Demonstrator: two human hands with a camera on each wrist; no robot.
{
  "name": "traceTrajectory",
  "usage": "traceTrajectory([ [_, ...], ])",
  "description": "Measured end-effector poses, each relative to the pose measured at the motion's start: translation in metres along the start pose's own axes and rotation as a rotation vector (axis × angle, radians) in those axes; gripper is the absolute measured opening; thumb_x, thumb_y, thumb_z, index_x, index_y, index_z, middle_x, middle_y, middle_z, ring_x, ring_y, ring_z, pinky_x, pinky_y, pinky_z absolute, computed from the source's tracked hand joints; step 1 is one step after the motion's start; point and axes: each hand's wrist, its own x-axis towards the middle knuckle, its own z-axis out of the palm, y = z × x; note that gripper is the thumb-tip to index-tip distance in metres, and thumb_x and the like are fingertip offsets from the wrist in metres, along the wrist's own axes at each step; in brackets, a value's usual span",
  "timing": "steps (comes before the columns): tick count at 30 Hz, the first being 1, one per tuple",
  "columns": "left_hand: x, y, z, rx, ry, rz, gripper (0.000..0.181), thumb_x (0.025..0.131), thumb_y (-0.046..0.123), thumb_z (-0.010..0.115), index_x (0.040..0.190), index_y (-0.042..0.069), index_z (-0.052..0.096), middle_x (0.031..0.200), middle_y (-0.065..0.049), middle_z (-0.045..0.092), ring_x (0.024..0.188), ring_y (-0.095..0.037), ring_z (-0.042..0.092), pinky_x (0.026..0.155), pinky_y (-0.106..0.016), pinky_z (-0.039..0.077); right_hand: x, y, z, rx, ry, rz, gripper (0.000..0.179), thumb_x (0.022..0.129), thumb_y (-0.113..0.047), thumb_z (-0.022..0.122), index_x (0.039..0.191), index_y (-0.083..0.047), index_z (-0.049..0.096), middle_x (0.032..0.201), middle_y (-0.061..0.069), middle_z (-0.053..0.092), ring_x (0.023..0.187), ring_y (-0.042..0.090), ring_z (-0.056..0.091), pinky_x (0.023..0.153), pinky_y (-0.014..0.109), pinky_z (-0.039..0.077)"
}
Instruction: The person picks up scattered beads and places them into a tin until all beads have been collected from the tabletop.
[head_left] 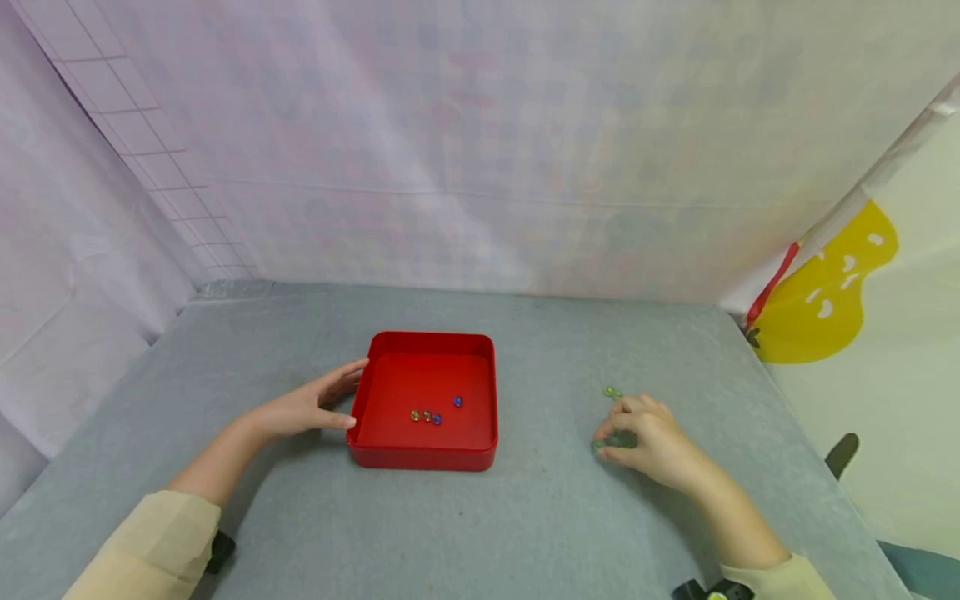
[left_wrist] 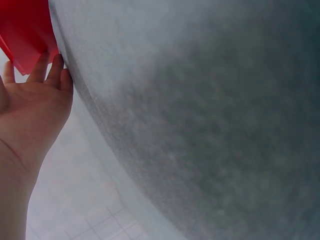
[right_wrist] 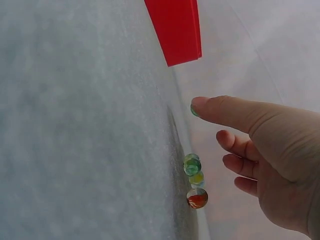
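Note:
A square red tray [head_left: 423, 458] stands on the grey cloth. Against its left wall rests my left hand [head_left: 311, 407], fingers and thumb fairly straight along the side; the left wrist view also shows those fingertips at the red wall. Inside the tray lie two amber marbles [head_left: 416, 415] and two blue marbles [head_left: 458, 402]. To the right of the tray, my right hand [head_left: 652, 437] pinches a green marble [right_wrist: 194, 111] at the thumb tip, partly hidden by it. Close by that hand are loose marbles: green [right_wrist: 192, 166], yellow-green [right_wrist: 196, 179] and orange-and-clear [right_wrist: 197, 198].
Yellow-green marbles [head_left: 613, 392] lie just beyond the right hand. The grey-covered table [head_left: 465, 542] meets a pale curtain [head_left: 480, 208] at the back. More light cloth hangs at both sides, with a yellow printed shape [head_left: 825, 308] on the right.

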Motion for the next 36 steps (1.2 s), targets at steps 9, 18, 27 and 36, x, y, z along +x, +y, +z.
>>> traceTrajectory([
  [9,-0.001,0.001,0.000,-0.005,-0.002,-0.003,0.085,0.090,0.014,0.067,0.155,0.011,0.012,0.156,-0.021,0.015,0.142,-0.040,0.012,0.108,-0.061,0.015,0.004,-0.001,0.000,-0.006,0.037,-0.019,0.023,0.067,-0.012,0.087,0.082,-0.023,0.074,0.091,-0.012,0.055,0.088,0.013,0.046,0.080,0.042,0.033],
  [18,0.000,0.003,0.001,0.004,0.005,-0.008,0.085,0.090,0.014,0.067,0.154,0.010,0.012,0.156,-0.022,0.016,0.141,-0.041,0.013,0.108,-0.061,0.017,0.007,-0.003,0.001,0.007,0.052,-0.015,0.024,0.067,-0.012,0.087,0.083,-0.023,0.074,0.093,-0.011,0.058,0.092,0.017,0.049,0.082,0.044,0.033],
  [27,0.000,0.002,0.001,0.009,0.010,-0.020,0.085,0.089,0.016,0.068,0.154,0.011,0.013,0.156,-0.021,0.016,0.141,-0.041,0.014,0.107,-0.061,0.018,0.017,-0.009,-0.001,-0.006,0.048,-0.041,0.021,0.070,-0.015,0.086,0.086,-0.022,0.075,0.092,-0.010,0.056,0.088,0.014,0.047,0.079,0.041,0.034],
  [36,0.000,0.002,0.001,0.007,0.011,-0.016,0.085,0.089,0.016,0.068,0.154,0.011,0.013,0.156,-0.021,0.017,0.141,-0.041,0.014,0.107,-0.062,0.019,0.026,-0.016,-0.002,0.012,0.033,-0.024,0.018,0.073,-0.016,0.084,0.087,-0.021,0.075,0.091,-0.012,0.056,0.091,0.015,0.047,0.081,0.042,0.034],
])
